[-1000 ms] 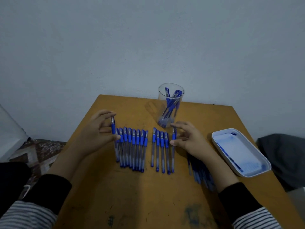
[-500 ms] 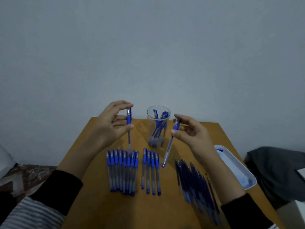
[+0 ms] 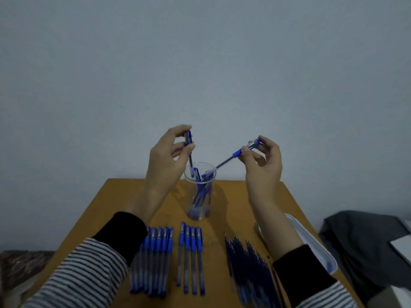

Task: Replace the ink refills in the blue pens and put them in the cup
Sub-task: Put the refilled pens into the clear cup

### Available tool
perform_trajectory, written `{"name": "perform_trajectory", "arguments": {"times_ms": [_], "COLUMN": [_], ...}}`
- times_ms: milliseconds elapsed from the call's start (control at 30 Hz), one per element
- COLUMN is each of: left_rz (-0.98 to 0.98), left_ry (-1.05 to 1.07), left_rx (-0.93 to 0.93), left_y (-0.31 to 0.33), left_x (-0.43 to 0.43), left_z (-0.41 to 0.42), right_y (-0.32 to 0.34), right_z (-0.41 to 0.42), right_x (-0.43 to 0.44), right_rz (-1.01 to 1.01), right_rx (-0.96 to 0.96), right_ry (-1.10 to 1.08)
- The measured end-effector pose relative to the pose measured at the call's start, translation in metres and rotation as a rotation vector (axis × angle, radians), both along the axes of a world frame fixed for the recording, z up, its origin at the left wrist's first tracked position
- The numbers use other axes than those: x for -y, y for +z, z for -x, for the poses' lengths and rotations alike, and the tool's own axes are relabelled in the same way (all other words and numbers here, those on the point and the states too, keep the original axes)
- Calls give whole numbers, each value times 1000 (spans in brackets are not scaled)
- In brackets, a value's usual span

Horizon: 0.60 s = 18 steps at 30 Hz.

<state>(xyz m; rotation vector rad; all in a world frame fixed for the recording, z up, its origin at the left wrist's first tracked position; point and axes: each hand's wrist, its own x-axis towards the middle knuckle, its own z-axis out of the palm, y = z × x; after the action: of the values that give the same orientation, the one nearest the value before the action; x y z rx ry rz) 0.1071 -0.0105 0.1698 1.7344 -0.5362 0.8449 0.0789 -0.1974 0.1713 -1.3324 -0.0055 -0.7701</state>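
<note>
My left hand [image 3: 165, 156] pinches a blue pen [image 3: 189, 147] near its top, upright, with its lower end at the rim of the clear cup [image 3: 200, 196]. My right hand [image 3: 263, 161] pinches a second blue pen [image 3: 235, 155], which slants down to the left so that its tip is over the cup mouth. Several blue pens stand inside the cup. On the wooden table [image 3: 240, 201] lie two rows of blue pens, a left row [image 3: 155, 261] and a middle row [image 3: 191, 258]. A pile of dark ink refills [image 3: 246, 267] lies to the right of them.
A white tray [image 3: 311, 245] sits at the table's right edge, partly behind my right forearm. A dark grey cloth [image 3: 364, 245] lies off the table to the right. A plain wall stands behind the table.
Both hands have lifted one pen each from the rows on the table and carried them up and inward to the cup mouth. The view has tilted upward.
</note>
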Motion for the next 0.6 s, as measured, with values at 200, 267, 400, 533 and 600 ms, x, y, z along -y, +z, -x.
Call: {"name": "perform_trajectory", "arguments": {"times_ms": [200,267,400,533,600], "left_rz": [-320,-395,-483,-414,-332], "left_ry": [148,150,104,104,124], "left_rx": [-22,-13,-79,-108,-159], "left_y": [-66,-76,-80,-85,-92], "left_x": [-5,-8,-11,-20,-29], "left_z": [-10,-7,4,19,28], "right_y": [-5,-11,-29,-46,-51], "right_z": [-5,-8,-17,-21,-17], "right_x": [-20,-27,-35,-37,-35], "right_rz": [248,359,615,822,849], "right_rx": [86,87,70,74,98], "right_ry": [6,37,33,-35,-63]}}
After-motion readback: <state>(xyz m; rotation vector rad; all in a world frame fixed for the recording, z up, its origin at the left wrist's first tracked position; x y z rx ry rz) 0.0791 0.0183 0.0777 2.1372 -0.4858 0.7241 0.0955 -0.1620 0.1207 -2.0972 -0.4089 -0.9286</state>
